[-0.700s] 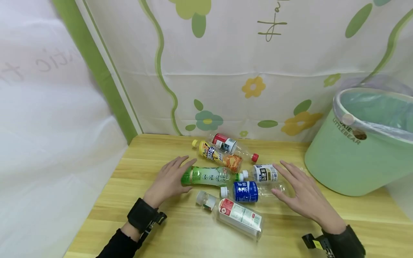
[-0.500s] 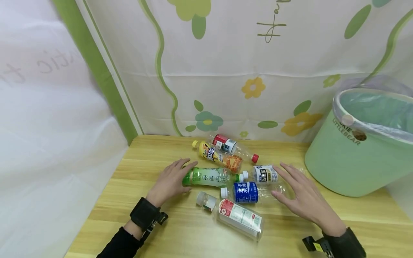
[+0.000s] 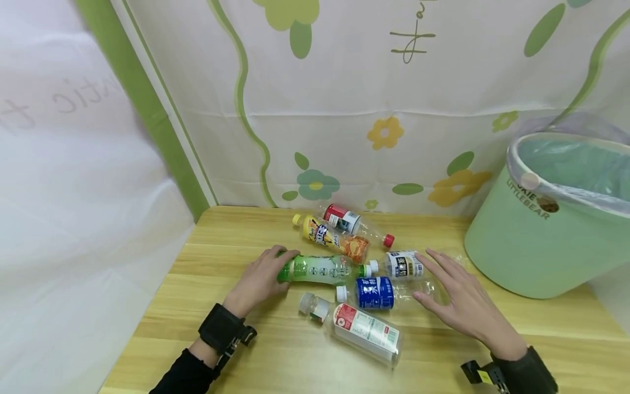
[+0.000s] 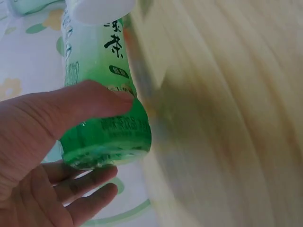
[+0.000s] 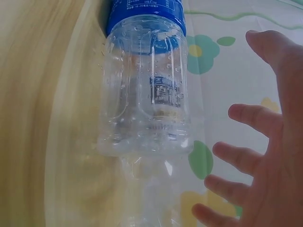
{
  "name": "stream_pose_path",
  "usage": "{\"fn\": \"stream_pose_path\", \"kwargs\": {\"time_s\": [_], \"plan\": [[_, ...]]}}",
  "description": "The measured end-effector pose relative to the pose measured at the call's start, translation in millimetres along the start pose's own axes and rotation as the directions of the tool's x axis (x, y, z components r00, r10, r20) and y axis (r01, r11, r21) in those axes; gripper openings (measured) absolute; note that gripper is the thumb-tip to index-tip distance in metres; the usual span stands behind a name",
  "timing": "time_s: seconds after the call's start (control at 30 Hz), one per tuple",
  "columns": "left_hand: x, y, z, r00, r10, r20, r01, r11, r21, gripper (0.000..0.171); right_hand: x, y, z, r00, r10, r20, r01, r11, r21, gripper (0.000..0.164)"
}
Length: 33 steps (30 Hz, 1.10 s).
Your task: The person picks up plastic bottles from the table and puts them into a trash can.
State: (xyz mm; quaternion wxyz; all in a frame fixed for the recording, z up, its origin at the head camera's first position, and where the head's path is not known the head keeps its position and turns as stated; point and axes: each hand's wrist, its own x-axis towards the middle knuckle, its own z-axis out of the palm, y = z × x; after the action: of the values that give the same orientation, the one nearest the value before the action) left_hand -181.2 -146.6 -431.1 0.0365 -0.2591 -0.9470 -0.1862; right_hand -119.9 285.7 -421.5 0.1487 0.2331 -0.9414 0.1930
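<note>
On the table, my left hand (image 3: 257, 280) grips the base end of a green tea bottle (image 3: 320, 269) lying on its side. In the left wrist view the thumb (image 4: 102, 99) lies across the bottle's lower label, with the other fingers behind its base. My right hand (image 3: 465, 303) is spread with fingers extended, over the base ends of a blue-labelled clear bottle (image 3: 375, 293) and a white-labelled clear bottle (image 3: 406, 265). The right wrist view shows the blue-labelled bottle's clear lower body (image 5: 147, 90) apart from the outstretched fingers.
An orange-labelled bottle (image 3: 328, 238) and a red-capped bottle (image 3: 344, 219) lie at the back, near the printed cloth (image 3: 344, 137). A clear bottle with a red-and-white label (image 3: 366, 331) lies in front. At right stands a green bin (image 3: 546, 241) with a plastic liner.
My left hand has moved slightly toward the green tea bottle and closed its fingers and thumb on the base end. My right hand stays nearly still.
</note>
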Motion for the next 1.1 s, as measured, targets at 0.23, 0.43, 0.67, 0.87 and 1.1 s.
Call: {"fn": "stream_pose_path", "kwargs": {"time_s": [0.23, 0.43, 0.67, 0.87, 1.1], "plan": [[-5.2, 1.1, -14.6, 1.0, -0.002, -0.028, 0.001, 0.999, -0.04, 0.075, 0, 0, 0, 1.0, -0.004, -0.002, 0.004, 1.0, -0.009, 0.082], [-10.2, -0.9, -27.8, 0.999, -0.031, -0.04, 0.03, 0.999, -0.015, 0.076, 0, -1, -2, 1.0, -0.009, 0.0, 0.009, 1.0, -0.011, 0.081], [-15.9, -3.0, -46.0, 0.993, -0.004, -0.121, 0.006, 1.0, 0.014, 0.078, 2, -2, -7, 1.0, -0.001, 0.001, 0.001, 1.0, -0.02, 0.082], [-17.3, 5.9, -63.2, 0.981, 0.055, -0.189, -0.045, 0.997, 0.058, 0.079, 4, -2, -12, 1.0, -0.016, -0.025, 0.015, 1.0, -0.015, 0.082], [-13.8, 24.1, -73.4, 0.969, 0.126, -0.214, -0.11, 0.99, 0.084, 0.077, 9, -5, -20, 0.999, -0.014, -0.041, 0.014, 1.0, 0.004, 0.084]]}}
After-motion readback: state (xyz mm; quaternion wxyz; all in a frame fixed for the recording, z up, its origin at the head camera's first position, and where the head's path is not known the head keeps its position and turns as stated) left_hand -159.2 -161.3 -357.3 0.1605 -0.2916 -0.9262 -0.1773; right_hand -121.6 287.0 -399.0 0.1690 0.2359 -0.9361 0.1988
